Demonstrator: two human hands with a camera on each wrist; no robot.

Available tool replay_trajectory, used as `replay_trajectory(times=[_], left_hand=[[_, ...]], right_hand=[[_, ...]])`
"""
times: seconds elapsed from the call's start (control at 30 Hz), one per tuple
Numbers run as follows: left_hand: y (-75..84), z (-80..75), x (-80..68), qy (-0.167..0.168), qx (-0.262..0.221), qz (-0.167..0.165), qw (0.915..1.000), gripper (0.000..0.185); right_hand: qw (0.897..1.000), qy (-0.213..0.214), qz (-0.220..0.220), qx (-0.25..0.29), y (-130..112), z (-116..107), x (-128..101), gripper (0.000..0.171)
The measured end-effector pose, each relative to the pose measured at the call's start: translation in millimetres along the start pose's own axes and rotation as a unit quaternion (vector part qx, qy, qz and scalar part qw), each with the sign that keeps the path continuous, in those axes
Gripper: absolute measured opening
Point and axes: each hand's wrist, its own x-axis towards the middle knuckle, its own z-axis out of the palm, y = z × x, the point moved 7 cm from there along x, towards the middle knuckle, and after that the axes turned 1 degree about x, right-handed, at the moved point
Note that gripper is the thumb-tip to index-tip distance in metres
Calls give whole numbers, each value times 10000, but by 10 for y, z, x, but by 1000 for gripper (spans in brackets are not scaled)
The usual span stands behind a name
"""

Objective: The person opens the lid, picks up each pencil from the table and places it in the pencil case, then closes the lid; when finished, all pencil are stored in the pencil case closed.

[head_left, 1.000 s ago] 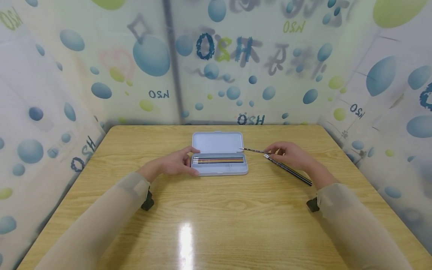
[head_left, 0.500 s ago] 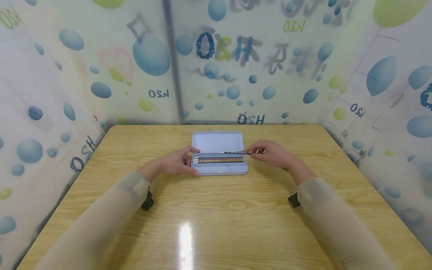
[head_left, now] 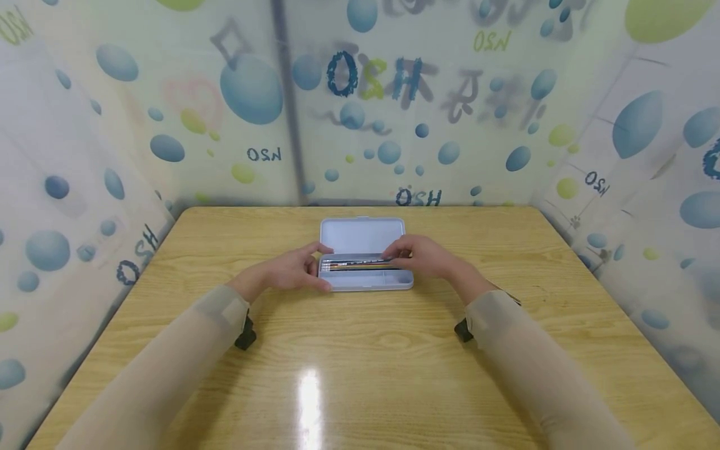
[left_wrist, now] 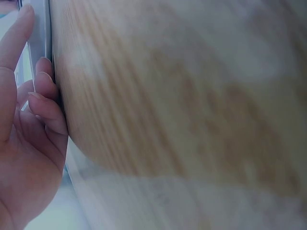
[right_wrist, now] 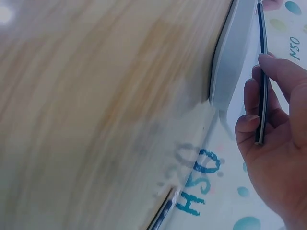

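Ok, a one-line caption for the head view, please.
Left hand steadies an open pencil case on a wooden table while the right hand lowers a pencil in.

Head view looks down over the table (head_left: 360,350); wrist views (very close) share the pencil case (head_left: 365,275).
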Motion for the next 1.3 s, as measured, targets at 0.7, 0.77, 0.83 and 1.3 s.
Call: replay_trajectory(times=[0.7,0.77,0.83,1.3], left_hand=[[-2,-5,2,-21,4,-26,10000,91],[-7,-1,3,-19,12,-42,10000,91],[-12,3,5,-13,39,-33,10000,91],[2,0,7,6,19,-23,10000,91]], right_hand=[[9986,-469,230,1,-77,206,202,28],[9986,-469,222,-39,-72,216,215,27],[9985,-494,228,-62,-75,225,224,28],[9980,-599,186,-15,-95,250,249,27]])
